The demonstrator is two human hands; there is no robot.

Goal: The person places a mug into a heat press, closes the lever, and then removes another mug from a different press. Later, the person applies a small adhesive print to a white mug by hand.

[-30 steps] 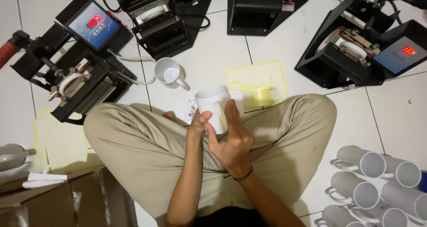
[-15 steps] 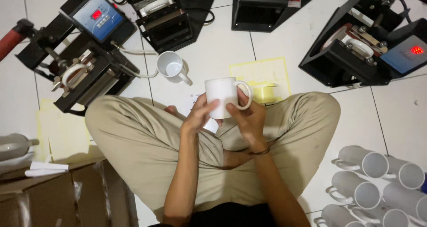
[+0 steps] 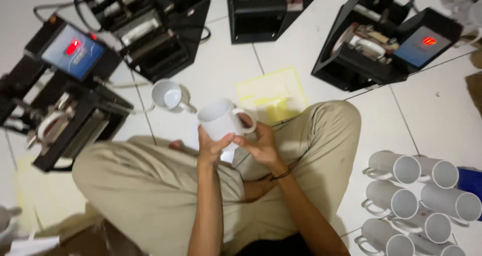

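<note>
Plain white handled mug [image 3: 219,123], tilted, above the lap.

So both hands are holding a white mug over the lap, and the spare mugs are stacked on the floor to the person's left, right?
Not quite: the head view shows the stacked white mugs on the person's right. Both hands, left hand and right hand, do hold the white mug over the lap.

Both hands [image 3: 236,145] raised together over crossed legs, fingers curled.

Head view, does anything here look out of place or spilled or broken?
Nothing looks spilled or broken. One white mug stands alone on the floor by the left press, apart from the mugs lying in rows at the right. Both hands, left and right, hold a clean white mug.
</note>
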